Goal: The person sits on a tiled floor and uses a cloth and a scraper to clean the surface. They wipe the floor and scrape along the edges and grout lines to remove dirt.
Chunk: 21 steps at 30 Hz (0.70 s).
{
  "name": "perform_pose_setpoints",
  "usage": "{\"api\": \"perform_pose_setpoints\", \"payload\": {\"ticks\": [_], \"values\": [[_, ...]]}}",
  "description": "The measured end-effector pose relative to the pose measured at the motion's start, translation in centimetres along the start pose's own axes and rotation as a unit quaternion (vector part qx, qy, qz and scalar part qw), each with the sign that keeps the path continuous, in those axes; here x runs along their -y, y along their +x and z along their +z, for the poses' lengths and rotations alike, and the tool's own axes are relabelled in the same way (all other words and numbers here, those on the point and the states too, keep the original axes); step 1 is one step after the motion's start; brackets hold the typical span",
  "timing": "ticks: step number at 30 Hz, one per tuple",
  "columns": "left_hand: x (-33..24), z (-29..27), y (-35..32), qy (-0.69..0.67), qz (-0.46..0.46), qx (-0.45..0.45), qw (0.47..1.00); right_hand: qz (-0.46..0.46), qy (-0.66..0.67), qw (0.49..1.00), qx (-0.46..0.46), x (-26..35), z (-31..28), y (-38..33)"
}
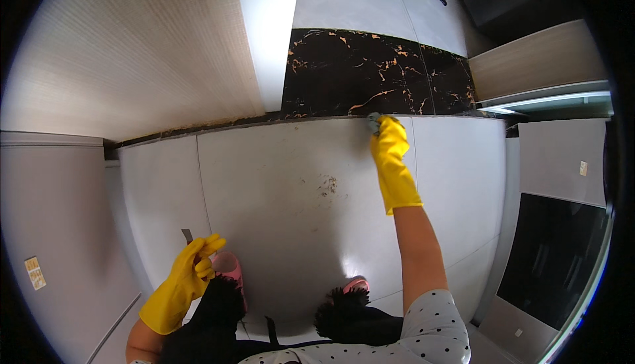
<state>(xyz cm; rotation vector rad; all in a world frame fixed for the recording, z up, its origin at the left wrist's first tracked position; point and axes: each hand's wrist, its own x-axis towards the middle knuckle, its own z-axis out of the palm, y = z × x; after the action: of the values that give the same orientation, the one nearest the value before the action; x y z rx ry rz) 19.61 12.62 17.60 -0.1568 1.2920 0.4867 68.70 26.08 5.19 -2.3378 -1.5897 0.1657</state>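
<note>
Right hand: the right hand, in a yellow glove, is pressing a small grey cloth on the floor, upper middle of the frame.
Left hand: the left hand, lower left, is gripping a thin scraper.
Floor: a brown stain is sitting mid-frame.

Yellow rubber gloves covering left hand and right hand, grey floor tiles showing a brown stain, black gold-veined marble strip, pink slippers, white black-dotted sleeve
</note>
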Motion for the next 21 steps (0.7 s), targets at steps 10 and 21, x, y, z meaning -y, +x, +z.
{"api": "perform_pose_setpoints", "payload": {"ticks": [10, 21], "values": [[0.4, -1.2, -0.4, 0.001, -0.022, 0.003, 1.0, 0.001, -0.082, 0.993, 0.086, 8.7, 7.5, -3.1], [1.5, -2.3, -2.1, -0.03, 0.017, -0.016, 0.999, -0.073, 0.029, 0.99, 0.113, 14.6, 5.7, -5.9]]}}
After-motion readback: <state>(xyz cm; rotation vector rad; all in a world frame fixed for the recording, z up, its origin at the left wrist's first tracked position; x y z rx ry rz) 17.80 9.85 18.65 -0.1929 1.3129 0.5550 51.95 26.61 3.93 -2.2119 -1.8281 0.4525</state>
